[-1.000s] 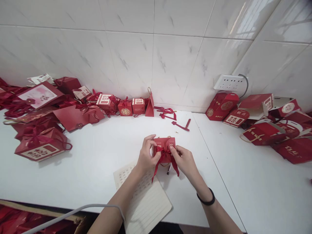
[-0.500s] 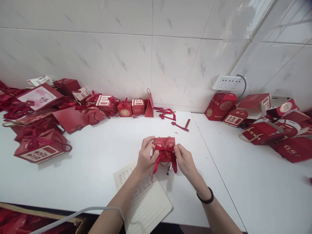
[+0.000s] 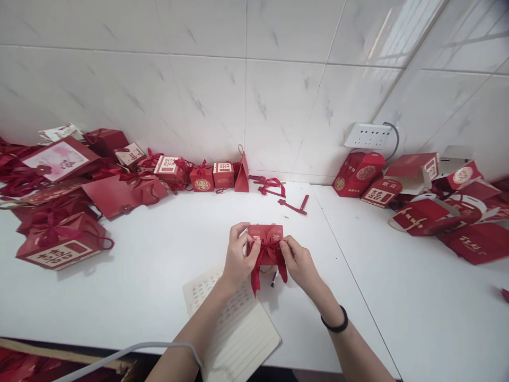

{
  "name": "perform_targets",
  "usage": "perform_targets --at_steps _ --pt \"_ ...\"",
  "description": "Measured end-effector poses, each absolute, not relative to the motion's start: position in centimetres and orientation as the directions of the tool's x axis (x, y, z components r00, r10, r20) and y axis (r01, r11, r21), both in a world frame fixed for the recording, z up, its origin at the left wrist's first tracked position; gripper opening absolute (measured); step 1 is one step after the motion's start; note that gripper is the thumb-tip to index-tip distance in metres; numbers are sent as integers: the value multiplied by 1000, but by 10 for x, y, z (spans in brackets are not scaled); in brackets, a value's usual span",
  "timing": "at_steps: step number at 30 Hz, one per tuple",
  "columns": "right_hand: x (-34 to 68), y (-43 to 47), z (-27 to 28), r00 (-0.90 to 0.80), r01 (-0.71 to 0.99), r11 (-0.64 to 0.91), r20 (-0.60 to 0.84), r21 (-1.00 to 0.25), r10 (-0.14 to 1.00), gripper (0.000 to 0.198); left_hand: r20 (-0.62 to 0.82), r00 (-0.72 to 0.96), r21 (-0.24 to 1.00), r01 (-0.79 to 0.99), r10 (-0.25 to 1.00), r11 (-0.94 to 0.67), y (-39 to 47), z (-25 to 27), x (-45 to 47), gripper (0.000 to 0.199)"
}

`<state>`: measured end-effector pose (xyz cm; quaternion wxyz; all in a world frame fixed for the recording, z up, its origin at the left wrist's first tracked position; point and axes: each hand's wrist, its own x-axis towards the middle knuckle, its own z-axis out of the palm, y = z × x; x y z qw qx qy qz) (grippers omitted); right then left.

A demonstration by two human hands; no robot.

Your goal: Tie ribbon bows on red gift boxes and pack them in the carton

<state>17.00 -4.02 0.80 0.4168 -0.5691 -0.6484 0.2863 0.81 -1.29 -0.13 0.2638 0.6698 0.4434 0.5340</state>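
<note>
A small red gift box (image 3: 265, 232) is held up over the white table, its front crossed by a red ribbon (image 3: 258, 269) tied in a bow with two tails hanging down. My left hand (image 3: 239, 255) grips the box's left side, its thumb on the front near the bow. On the other side, my right hand (image 3: 299, 260) pinches the right part of the ribbon between thumb and forefinger. Below the box lie a pen (image 3: 274, 279), partly hidden, and an open lined notebook (image 3: 248, 339) with handwriting, partly under my left forearm.
Red gift boxes (image 3: 66, 246) crowd the left and line the wall. More boxes (image 3: 415, 217) are heaped at the right beneath a power strip (image 3: 368, 136). Loose red straps (image 3: 293, 206) lie behind my hands. A grey cable (image 3: 131, 349) crosses the lower left.
The whole view has shifted slightly. Both hands keep hold of the box and bow, and the left ribbon tail hangs a little differently.
</note>
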Motion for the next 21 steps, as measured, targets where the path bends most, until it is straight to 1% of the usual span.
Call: perform_targets --at_steps 7,13,17,21 --pt "172 -39 8 62 474 171 227 -864 972 32 451 61 851 271 890 -450 -14 -2 11 19" --pt "172 -37 8 86 420 148 202 -895 976 36 433 77 856 279 898 -436 -13 -5 10 18" --pt "170 -36 8 102 335 133 177 -933 979 39 431 65 857 283 900 -431 -13 -5 11 22" --pt "169 -33 6 104 166 98 116 -981 988 40 413 57 871 266 909 -413 -11 -6 13 27"
